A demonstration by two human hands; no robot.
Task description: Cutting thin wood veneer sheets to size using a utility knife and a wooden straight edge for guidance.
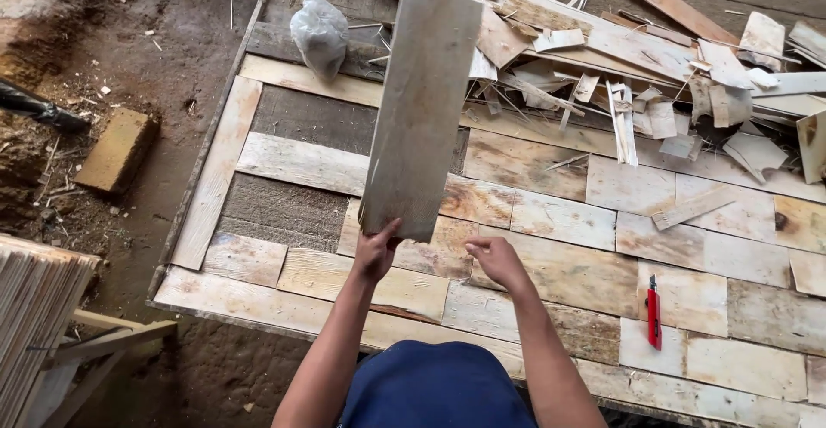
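Patchwork veneer table (284,163) carries fitted sheets, where the left hand (376,252) pinches the bottom edge of a raised veneer strip (422,110) mid-placement, the right hand (497,258) hovers loose-fingered alongside, and lowering likely requires aligning edges with neighbouring pieces.

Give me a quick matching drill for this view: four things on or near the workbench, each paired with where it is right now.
Things:
1. veneer sheet
2. red utility knife
3. crumpled plastic bag
4. brick

Places:
A. on the dirt floor, left of the bench
B. held up by its lower edge in the left hand
C. flat on the bench, right of the right hand
D. far left part of the bench, beside the scrap pile

Pairs: 1-B, 2-C, 3-D, 4-A
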